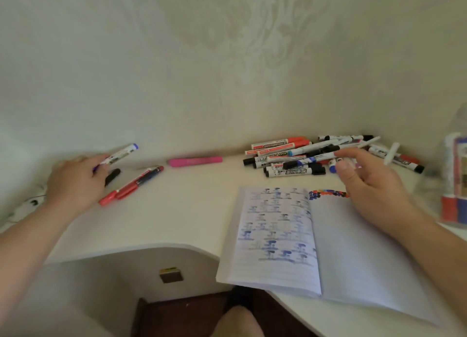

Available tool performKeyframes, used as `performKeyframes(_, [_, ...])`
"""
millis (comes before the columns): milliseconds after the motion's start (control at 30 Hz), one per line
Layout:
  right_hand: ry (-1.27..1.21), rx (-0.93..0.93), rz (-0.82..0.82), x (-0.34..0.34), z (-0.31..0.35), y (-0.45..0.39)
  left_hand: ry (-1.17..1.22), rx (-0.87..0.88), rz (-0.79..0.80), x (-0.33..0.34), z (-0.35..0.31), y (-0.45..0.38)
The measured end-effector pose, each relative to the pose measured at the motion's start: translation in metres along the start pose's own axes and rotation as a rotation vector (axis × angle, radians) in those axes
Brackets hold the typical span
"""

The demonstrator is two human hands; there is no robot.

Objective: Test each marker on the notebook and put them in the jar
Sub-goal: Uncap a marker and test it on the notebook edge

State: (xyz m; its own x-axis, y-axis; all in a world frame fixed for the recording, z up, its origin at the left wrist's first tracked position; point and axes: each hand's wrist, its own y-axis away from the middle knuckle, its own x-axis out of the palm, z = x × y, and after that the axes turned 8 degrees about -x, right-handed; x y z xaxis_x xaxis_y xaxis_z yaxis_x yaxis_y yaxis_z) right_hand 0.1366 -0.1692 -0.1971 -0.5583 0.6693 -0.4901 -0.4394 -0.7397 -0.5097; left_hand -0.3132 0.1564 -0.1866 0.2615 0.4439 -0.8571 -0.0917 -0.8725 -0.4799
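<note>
My left hand [75, 182] grips a white marker with a blue end [121, 154] at the left of the desk, the marker pointing up and to the right. My right hand [371, 182] hovers with relaxed, spread fingers above the top of the open notebook [353, 248], empty. The notebook's left page is covered in blue marks, and a row of coloured dots [328, 194] runs along the top of the right page. A pile of markers [303, 157] lies behind the notebook against the wall. The clear jar [454, 185] stands at the far right with several markers inside.
Two red markers [131, 185] and a black cap [112, 176] lie by my left hand. A pink highlighter [195, 161] rests near the wall. A white marker [391, 153] sticks up at the right of the pile. The desk edge curves inward at the front.
</note>
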Motion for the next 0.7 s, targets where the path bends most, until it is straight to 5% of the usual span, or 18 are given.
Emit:
performKeyframes(467, [-0.003, 0.0, 0.008, 0.001, -0.01, 0.001, -0.098, -0.028, -0.02, 0.032, 0.003, 0.021])
performKeyframes(567, [0.04, -0.015, 0.034, 0.001, -0.013, -0.001, -0.011, 0.015, -0.089, 0.026, -0.039, 0.021])
performKeyframes(700, [0.039, -0.017, 0.035, -0.001, -0.014, -0.002, 0.208, 0.275, 0.028, 0.02, -0.148, 0.03])
